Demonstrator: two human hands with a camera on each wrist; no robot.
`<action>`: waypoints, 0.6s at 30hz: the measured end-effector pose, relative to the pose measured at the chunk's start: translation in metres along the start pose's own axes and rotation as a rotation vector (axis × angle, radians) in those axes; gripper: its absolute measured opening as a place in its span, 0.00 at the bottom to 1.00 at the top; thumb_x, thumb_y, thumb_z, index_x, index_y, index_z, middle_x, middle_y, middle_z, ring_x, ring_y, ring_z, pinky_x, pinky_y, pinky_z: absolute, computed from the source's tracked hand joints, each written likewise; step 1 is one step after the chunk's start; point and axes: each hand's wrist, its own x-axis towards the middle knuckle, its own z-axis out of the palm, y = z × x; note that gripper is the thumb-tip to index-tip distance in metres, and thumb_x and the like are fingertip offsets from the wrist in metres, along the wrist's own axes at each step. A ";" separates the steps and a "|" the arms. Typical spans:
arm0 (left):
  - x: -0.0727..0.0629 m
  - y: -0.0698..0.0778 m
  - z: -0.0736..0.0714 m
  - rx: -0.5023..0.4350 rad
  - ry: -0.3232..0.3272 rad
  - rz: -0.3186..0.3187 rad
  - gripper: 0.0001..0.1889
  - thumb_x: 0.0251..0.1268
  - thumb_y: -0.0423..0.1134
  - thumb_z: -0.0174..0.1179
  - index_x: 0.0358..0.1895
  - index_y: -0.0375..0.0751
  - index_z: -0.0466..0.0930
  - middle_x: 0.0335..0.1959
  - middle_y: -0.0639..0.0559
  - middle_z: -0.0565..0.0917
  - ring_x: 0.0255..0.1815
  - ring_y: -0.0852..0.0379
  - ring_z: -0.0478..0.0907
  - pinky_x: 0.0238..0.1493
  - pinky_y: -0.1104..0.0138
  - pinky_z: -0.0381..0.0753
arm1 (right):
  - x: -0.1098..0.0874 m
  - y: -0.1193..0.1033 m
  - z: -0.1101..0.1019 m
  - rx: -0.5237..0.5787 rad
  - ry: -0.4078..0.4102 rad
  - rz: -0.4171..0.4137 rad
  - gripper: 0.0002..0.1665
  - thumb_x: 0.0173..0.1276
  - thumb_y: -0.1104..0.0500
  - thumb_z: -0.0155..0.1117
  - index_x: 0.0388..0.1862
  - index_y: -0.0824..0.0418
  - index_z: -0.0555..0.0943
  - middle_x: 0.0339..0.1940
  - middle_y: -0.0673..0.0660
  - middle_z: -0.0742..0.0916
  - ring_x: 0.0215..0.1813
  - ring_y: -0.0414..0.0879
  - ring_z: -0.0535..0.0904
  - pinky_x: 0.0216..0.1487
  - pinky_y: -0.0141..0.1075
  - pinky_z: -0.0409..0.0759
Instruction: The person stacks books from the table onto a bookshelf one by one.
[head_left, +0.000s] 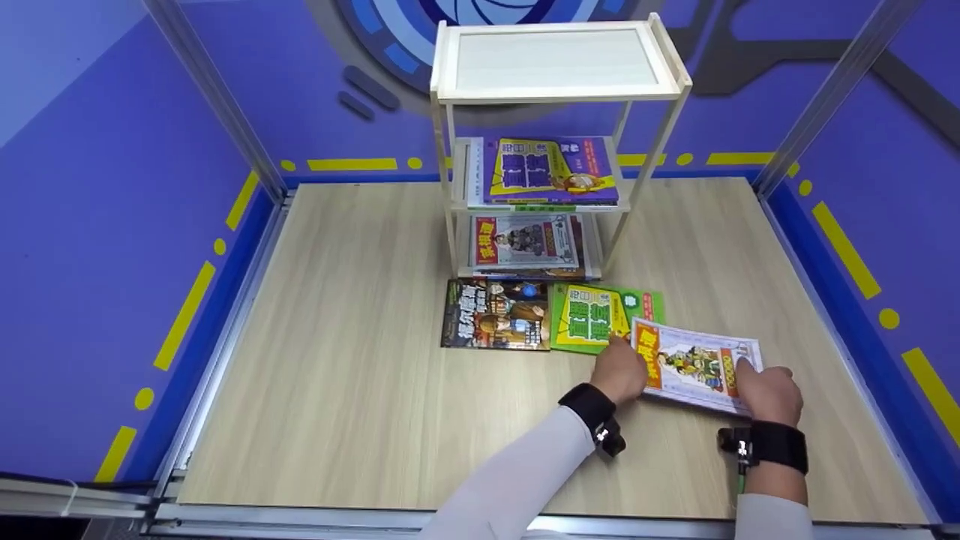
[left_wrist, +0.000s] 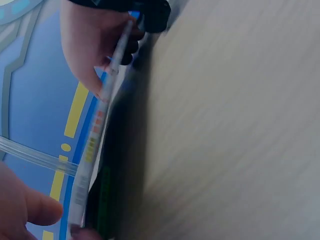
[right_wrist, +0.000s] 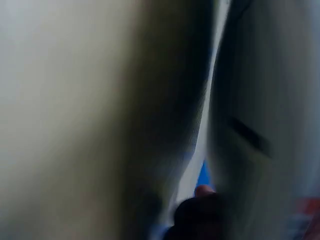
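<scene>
Fingers clamp the book (head_left: pixel 694 365), left hand (head_left: pixel 621 372) at nine o'clock, right hand (head_left: pixel 774 391) at three, long axis tilting toward half-past three.

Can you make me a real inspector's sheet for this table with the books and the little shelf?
Surface: pale wood-grain table.
Job's things: white-covered book in both hands, overlapping the green book in the head view; dark book lies beside the green one; wooden shelf stands behind, books on its two lower levels.
Clutter: nothing seen.
Grippers: left hand holds the white-covered book's left end, right hand its right end.
Cables: green cable by the right wristband.
Surroundings: purple walls with yellow dashes.
</scene>
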 end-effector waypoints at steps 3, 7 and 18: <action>0.001 -0.007 -0.003 -0.041 0.034 0.007 0.29 0.84 0.46 0.52 0.74 0.27 0.69 0.59 0.38 0.87 0.54 0.51 0.87 0.57 0.64 0.86 | -0.005 -0.003 0.004 0.025 -0.009 -0.028 0.50 0.83 0.36 0.31 0.63 0.86 0.70 0.47 0.76 0.80 0.49 0.65 0.76 0.50 0.49 0.75; 0.003 -0.017 -0.005 -0.124 0.058 0.032 0.24 0.84 0.48 0.51 0.64 0.29 0.79 0.56 0.40 0.87 0.54 0.48 0.86 0.58 0.62 0.85 | -0.018 -0.007 0.009 0.082 -0.004 -0.065 0.48 0.84 0.38 0.29 0.64 0.84 0.70 0.47 0.74 0.79 0.50 0.65 0.76 0.50 0.49 0.74; -0.003 -0.103 -0.069 -0.391 0.110 0.106 0.20 0.84 0.45 0.45 0.34 0.40 0.81 0.25 0.51 0.75 0.25 0.53 0.72 0.30 0.61 0.75 | -0.071 -0.064 0.062 0.220 0.028 -0.322 0.32 0.87 0.43 0.40 0.55 0.72 0.74 0.38 0.66 0.83 0.38 0.55 0.81 0.36 0.42 0.77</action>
